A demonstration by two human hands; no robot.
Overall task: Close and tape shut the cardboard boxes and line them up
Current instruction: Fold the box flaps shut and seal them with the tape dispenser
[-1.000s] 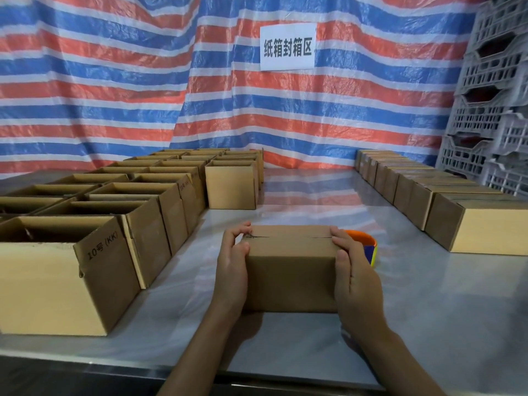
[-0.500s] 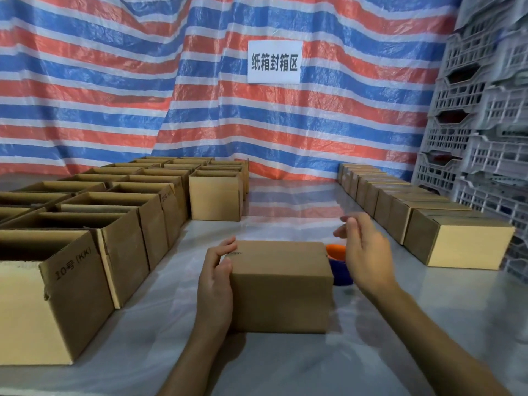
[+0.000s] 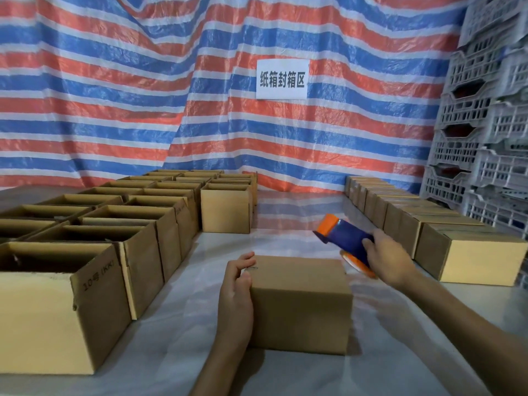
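Note:
A closed brown cardboard box (image 3: 300,304) sits on the table in front of me, flaps folded down. My left hand (image 3: 235,295) rests against its left side, fingers reaching the top edge. My right hand (image 3: 387,257) grips a blue and orange tape dispenser (image 3: 344,238), raised above the table to the right of the box and clear of it.
Several open-topped boxes (image 3: 94,252) fill the left of the table in rows. A line of closed boxes (image 3: 468,257) runs along the right edge. Grey plastic crates (image 3: 485,124) are stacked at the far right. A striped tarp (image 3: 143,95) hangs behind.
My right hand left the box's right side, reached behind it and picked the tape dispenser up off the table. My left hand stayed on the box's left side.

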